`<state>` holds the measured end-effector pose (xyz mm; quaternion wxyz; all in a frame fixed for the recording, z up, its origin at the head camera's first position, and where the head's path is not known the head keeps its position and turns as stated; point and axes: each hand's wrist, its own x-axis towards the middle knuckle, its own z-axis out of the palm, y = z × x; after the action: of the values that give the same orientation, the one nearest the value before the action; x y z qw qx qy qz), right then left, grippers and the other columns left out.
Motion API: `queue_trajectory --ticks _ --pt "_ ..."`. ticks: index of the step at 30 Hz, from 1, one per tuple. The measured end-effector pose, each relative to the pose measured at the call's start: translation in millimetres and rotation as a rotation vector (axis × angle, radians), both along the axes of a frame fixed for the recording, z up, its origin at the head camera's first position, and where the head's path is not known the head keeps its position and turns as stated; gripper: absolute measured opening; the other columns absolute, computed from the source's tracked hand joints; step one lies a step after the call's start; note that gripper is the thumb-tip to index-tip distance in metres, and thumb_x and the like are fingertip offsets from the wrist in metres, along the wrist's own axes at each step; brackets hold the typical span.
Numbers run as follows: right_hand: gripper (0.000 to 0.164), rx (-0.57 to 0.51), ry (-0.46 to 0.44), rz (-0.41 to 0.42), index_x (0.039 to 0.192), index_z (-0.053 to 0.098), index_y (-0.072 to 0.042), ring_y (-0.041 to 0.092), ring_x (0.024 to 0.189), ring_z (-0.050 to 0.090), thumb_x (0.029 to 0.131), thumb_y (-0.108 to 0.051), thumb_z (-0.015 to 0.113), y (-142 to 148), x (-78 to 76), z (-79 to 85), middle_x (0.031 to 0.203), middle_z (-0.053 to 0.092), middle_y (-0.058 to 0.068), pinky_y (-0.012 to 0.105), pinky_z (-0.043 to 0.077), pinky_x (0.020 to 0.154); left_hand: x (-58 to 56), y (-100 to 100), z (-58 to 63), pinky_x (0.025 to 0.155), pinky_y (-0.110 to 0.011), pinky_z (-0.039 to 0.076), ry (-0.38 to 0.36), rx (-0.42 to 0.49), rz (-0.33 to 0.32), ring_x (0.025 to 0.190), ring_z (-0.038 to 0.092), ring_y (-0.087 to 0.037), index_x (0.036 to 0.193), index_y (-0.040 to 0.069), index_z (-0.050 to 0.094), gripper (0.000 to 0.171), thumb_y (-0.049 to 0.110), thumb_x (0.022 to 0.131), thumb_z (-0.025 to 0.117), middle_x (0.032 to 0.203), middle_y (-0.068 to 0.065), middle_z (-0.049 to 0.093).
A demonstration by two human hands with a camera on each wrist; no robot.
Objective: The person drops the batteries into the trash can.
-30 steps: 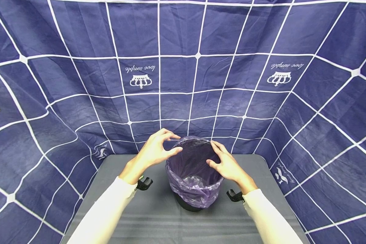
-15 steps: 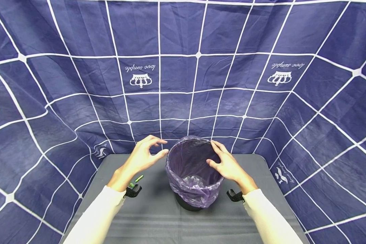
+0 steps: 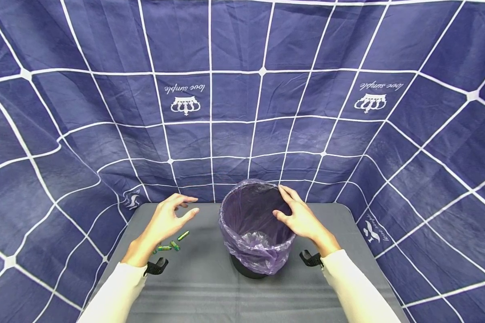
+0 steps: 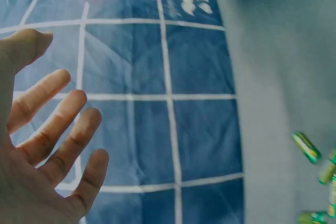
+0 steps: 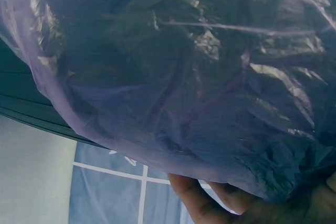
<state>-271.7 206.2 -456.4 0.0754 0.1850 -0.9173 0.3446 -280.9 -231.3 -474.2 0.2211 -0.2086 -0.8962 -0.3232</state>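
A black trash can (image 3: 248, 269) stands mid-table in the head view, tilted a little, lined with a translucent purple trash bag (image 3: 262, 258) folded over its rim. My right hand (image 3: 303, 220) holds the right side of the lined rim, thumb inside. In the right wrist view its fingers (image 5: 191, 195) show outside the bag (image 5: 157, 103); the rest of that hand is partly hidden. Left of the can, my left hand (image 3: 165, 220) hovers with fingers spread and nothing in them. Several small green-and-yellow batteries (image 3: 175, 246) lie by its wrist, partly hidden by the arm.
A grey cloth-covered table (image 3: 202, 291) carries everything. Blue curtains (image 3: 234, 103) with white grid lines enclose its back and both sides. In the left wrist view, batteries (image 4: 306, 147) lie on the grey surface at the lower right.
My left hand has moved away from the can's rim, leftward and slightly down. Batteries once covered by that arm have come into view. The right hand and the can have stayed put.
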Motion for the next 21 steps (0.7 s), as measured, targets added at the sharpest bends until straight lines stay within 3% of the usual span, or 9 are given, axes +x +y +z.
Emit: queue_trajectory --ticks 12,21 --pt "0.085 0.005 0.014 -0.006 0.180 0.038 -0.001 0.049 0.169 0.047 0.109 -0.022 0.079 1 -0.8 -0.2 0.185 0.041 0.019 0.070 0.041 0.136 16.0 -54 -47.5 0.090 -0.050 0.066 -0.112 0.004 0.148 0.107 0.081 -0.036 0.130 0.017 0.088 0.029 0.024 0.101 0.093 0.120 -0.009 0.084" --pt "0.084 0.000 0.016 -0.008 0.179 0.039 -0.001 0.049 0.169 0.048 0.109 -0.024 0.080 2 -0.7 -1.5 0.185 0.042 0.019 0.070 0.041 0.137 29.0 -94 -104.1 0.076 -0.034 0.056 -0.062 0.020 0.227 0.098 0.079 -0.039 0.125 0.010 0.088 0.039 0.016 0.088 0.101 0.115 -0.015 0.083"
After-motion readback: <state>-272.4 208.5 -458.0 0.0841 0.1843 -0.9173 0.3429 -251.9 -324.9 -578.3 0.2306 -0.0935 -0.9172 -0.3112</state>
